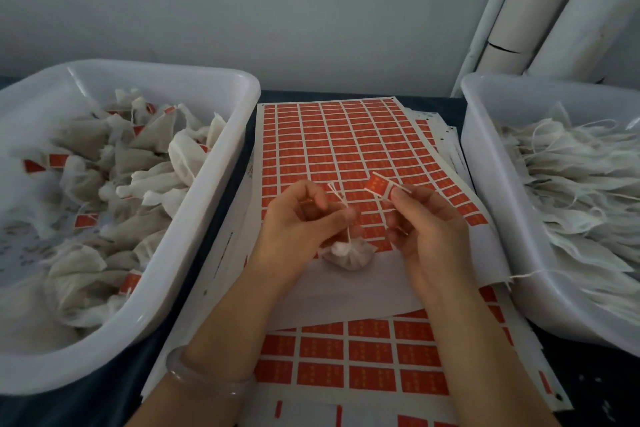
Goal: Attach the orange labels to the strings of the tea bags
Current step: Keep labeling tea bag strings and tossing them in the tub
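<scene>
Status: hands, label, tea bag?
Left hand pinches the string, tea bag below. Right hand pinches a peeled orange label, not yet on the string. Gap between them unobstructed.

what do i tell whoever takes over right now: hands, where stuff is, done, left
Left hand: pinches the string of a tea bag that hangs below it, over the label sheet.
Right hand: pinches one peeled label, held close to the string but not on it.
Left bin: labelled bags, done.
Right bin: bare bags, still many to do.
Next, likely: fold the label round the string, drop the bag in the left bin, take another from the right.
</scene>
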